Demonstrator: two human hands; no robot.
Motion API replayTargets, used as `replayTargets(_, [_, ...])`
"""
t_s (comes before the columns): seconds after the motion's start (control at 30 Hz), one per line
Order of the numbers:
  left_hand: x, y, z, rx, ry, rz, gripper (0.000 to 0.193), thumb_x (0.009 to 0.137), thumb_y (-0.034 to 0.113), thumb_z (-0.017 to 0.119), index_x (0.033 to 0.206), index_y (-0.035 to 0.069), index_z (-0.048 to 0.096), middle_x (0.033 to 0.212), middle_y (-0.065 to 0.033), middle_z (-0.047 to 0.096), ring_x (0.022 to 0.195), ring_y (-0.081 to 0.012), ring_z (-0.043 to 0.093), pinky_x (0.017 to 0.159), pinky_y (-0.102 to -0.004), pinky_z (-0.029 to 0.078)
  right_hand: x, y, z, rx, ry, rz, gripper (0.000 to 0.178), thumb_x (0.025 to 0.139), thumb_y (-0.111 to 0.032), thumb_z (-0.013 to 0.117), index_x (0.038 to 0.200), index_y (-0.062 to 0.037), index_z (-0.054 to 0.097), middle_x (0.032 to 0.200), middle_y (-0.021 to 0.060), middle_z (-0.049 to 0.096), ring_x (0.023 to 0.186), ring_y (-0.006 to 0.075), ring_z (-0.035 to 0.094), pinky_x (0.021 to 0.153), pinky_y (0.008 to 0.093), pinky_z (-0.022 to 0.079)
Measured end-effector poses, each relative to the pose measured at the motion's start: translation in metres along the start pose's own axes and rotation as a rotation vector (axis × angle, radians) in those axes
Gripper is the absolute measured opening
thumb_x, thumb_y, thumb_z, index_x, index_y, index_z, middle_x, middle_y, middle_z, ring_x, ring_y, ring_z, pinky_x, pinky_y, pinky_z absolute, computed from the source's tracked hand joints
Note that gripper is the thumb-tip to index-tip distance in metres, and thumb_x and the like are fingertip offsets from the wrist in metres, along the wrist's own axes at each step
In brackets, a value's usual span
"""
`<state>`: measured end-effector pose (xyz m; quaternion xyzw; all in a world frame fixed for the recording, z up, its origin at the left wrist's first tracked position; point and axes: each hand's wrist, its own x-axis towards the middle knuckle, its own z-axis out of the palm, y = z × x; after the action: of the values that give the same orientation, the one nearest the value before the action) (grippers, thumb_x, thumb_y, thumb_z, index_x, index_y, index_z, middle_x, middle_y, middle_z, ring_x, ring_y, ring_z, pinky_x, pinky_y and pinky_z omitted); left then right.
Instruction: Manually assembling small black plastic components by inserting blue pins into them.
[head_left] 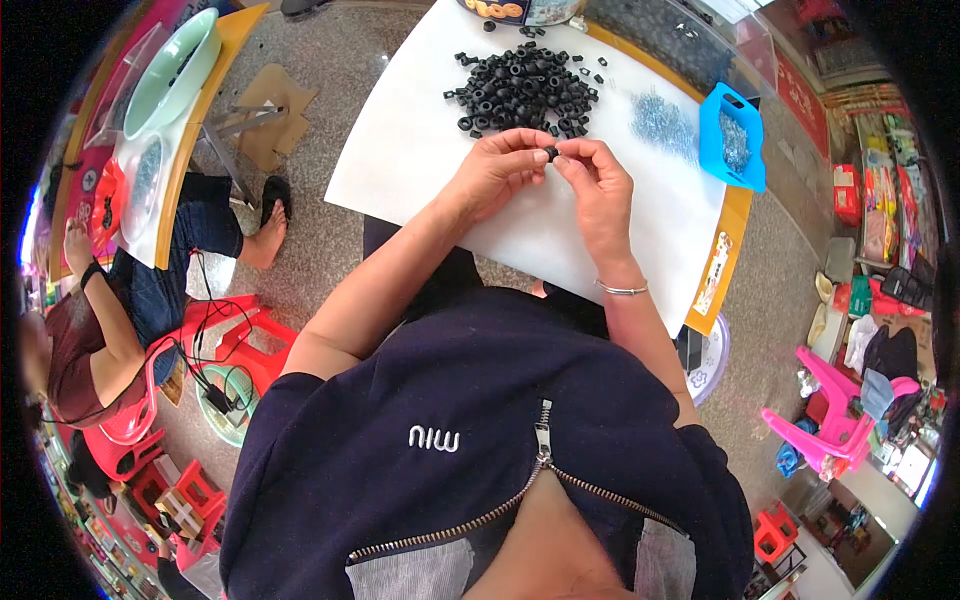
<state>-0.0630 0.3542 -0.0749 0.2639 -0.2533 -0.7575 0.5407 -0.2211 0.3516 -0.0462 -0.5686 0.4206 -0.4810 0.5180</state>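
- The white-topped table [400, 135] spread before the person, its far side partly hidden behind a printed tub [525, 10] that the upper edge of my view cut off.
- The heap of black pieces [520, 85] sat loose beyond the hands; many showed round holes, but the ones underneath were buried, and I couldn't count them.
- The blue tray [742, 182] stood to the right, holding shiny bits too fine for me to make out; more lay scattered [665, 122] beside it.
- The left hand [527, 160] had thumb and forefinger pinched nearly together on one small black piece, the other fingers curled.
- The right hand [577, 165] met it from the other side, thumb and forefinger closed on the same piece.
- That small black piece [551, 154] was between the fingertips, just above the table's near half. I judged it light, fairly stiff, perhaps rubbery or plastic, hardly fragile but easily dropped; its outer rim seemed the best hold. The fingers covered most of it, so I couldn't tell whether anything was fitted inside.
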Motion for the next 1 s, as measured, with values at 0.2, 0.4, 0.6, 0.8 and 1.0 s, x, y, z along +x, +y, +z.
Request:
replayTargets(0.2, [0.001,-0.004,-0.004,0.018,-0.040,0.000,0.024,0.086,0.005,0.061,0.108,0.000,0.056,0.096,-0.0054,0.061,0.082,-0.0123,0.058,0.069,-0.0249,0.048,0.003,-0.003,-0.001,-0.103,-0.035,-0.127,0.013,0.081,-0.002,0.062,0.094,-0.0013,0.065,0.091,0.0035,0.059,0.080,0.0100,0.056,0.073,0.0221,0.046])
replayTargets(0.4, [0.001,-0.003,0.001,0.051,-0.010,-0.012,0.028,0.085,0.005,0.061,0.112,0.000,0.053,0.097,-0.0059,0.060,0.080,-0.0125,0.058,0.069,-0.0253,0.049,0.001,0.002,-0.005,-0.113,-0.026,-0.118,0.010,0.081,-0.004,0.063,0.091,-0.0012,0.066,0.090,0.0042,0.059,0.079,0.0103,0.056,0.071,0.0232,0.046])
replayTargets(0.6, [0.001,-0.003,-0.004,0.060,-0.061,-0.046,0.025,0.087,0.007,0.060,0.109,0.000,0.055,0.095,-0.0056,0.061,0.076,-0.0129,0.057,0.068,-0.0258,0.048,0.003,0.000,-0.005,-0.193,0.000,-0.165,0.006,0.082,-0.004,0.062,0.086,-0.0011,0.063,0.086,0.0056,0.059,0.077,0.0125,0.056,0.069,0.0251,0.046])
replayTargets(0.8, [0.001,-0.004,-0.002,0.064,-0.039,-0.042,0.021,0.087,0.007,0.059,0.106,-0.001,0.056,0.092,-0.0051,0.060,0.074,-0.0132,0.056,0.068,-0.0256,0.048,-0.001,0.003,0.000,-0.406,0.053,-0.360,0.009,0.084,-0.007,0.059,0.090,-0.0010,0.056,0.084,0.0091,0.058,0.076,0.0203,0.057,0.068,0.0291,0.046])
replayTargets(1.0, [0.002,-0.006,-0.004,0.077,-0.062,-0.033,0.018,0.088,0.007,0.059,0.104,0.000,0.056,0.092,-0.0054,0.060,0.075,-0.0132,0.057,0.068,-0.0253,0.048,-0.005,0.011,0.004,-0.284,0.037,-0.139,0.015,0.091,-0.015,0.053,0.094,0.0003,0.053,0.081,0.0117,0.058,0.068,0.0231,0.057,0.063,0.0315,0.046])
